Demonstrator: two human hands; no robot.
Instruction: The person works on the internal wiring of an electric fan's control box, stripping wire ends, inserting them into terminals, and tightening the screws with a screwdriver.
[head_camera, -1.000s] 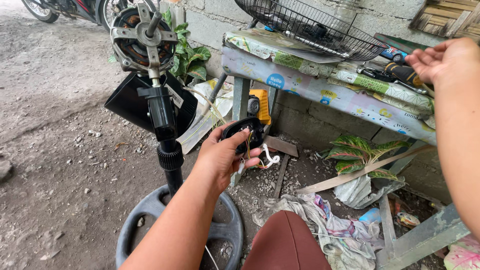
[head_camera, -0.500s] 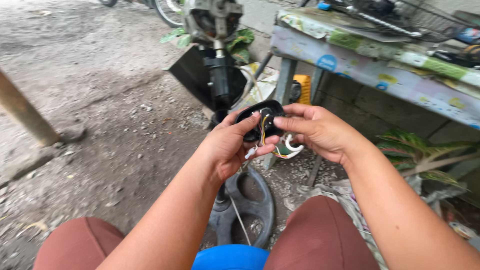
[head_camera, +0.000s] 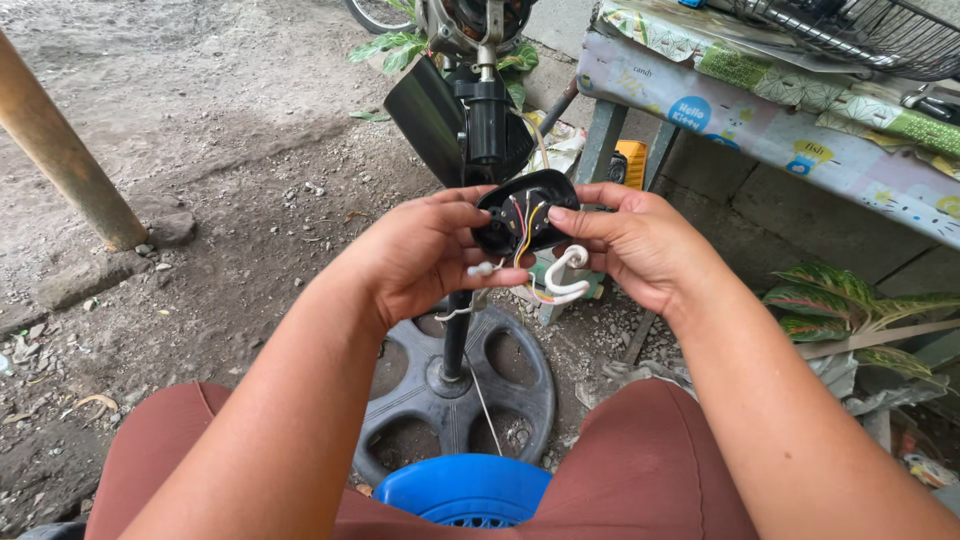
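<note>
Head view: both hands meet in front of the fan stand's black pole (head_camera: 487, 125), sharing one part. Left hand (head_camera: 420, 255) has its fingers curled closed on the left edge of a small black oval switch housing (head_camera: 525, 210), thumb on top. Right hand (head_camera: 635, 245) pinches the housing's right edge, index finger laid across its open face. Housing is tilted toward the camera; inside, red, yellow and black wires are visible. White cord (head_camera: 562, 280) loops out just below the right fingertips. Round grey fan base (head_camera: 455, 400) sits on the ground beneath the hands, blue stool (head_camera: 465, 492) nearer, between the knees.
</note>
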